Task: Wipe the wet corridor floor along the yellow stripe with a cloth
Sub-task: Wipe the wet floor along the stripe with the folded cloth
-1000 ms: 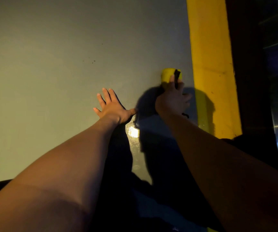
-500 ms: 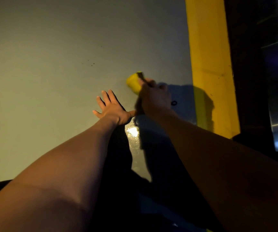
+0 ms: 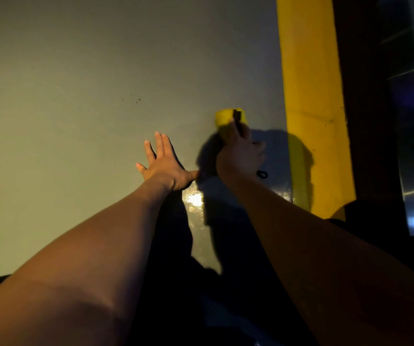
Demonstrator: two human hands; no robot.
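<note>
Beneath the grip and spreading away from it on all sides lies the grey corridor floor (image 3: 76, 83), the largest thing in view, with a bright wet glint (image 3: 194, 199) on the near side of the grip, between the two forearms. To the right of the grip, near but apart from it, runs the yellow stripe (image 3: 308, 71), and beyond that a dark border strip (image 3: 365, 96). The right hand (image 3: 242, 156) has its fingers curled over a yellow cloth (image 3: 226, 117), clenched round it and pressing it to the floor; the cloth pokes out just past the fingertips on the far side, with a dark strip (image 3: 238, 118) across it that I cannot identify. A small dark loop (image 3: 262, 174) lies at the wrist side of the grip; what it belongs to is unclear. To the left of the grip, just beside it, the left hand (image 3: 164, 166) lies flat on the floor, fingers straight and spread, holding nothing and seemingly bracing the body. The step in hand looks like the wiping stroke itself, on the grey floor alongside the stripe. The next move probably calls for steady downward pressure while the cloth is drawn towards the wet glint or along the stripe's edge, the left palm carrying the weight.
</note>
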